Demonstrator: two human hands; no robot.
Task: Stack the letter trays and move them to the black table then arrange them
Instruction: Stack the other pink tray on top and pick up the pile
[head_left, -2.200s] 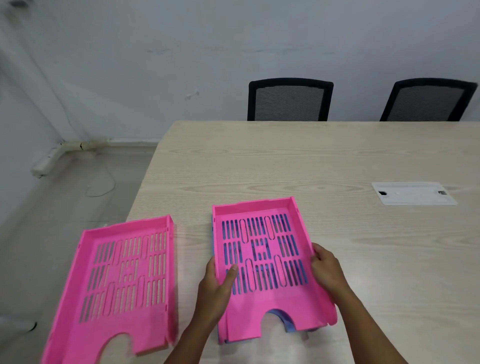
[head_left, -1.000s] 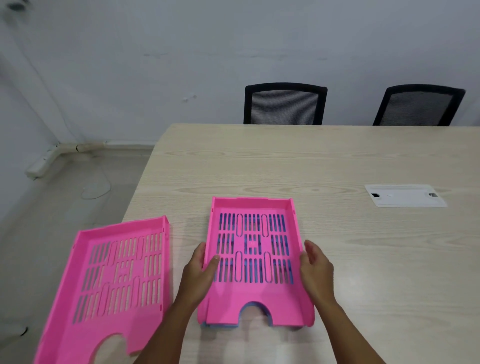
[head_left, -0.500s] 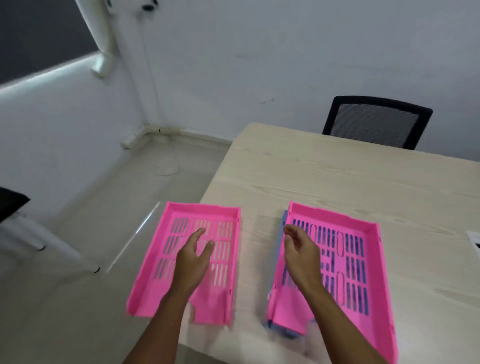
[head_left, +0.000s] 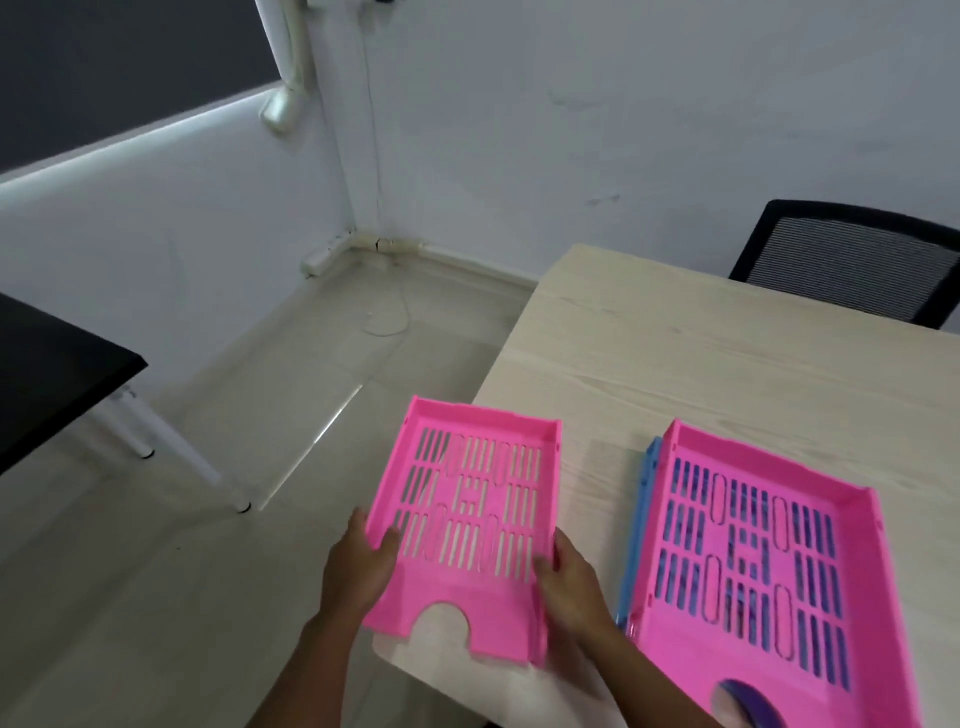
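A single pink letter tray (head_left: 475, 525) lies over the left corner of the light wooden table (head_left: 727, 364), partly hanging past the edge. My left hand (head_left: 361, 564) grips its left wall and my right hand (head_left: 569, 582) grips its right wall. To the right sits another pink letter tray (head_left: 763, 561) stacked on a blue tray (head_left: 636, 525), whose edge shows along the left side. A corner of the black table (head_left: 57, 374) is at the far left across the floor.
A black mesh chair (head_left: 852, 265) stands behind the wooden table at the right. White legs (head_left: 171, 452) hold up the black table. A cable lies on the tiled floor near the wall corner.
My view swung left. Both hands left the stacked pink tray, moved over to the single pink tray and closed on its two side walls.
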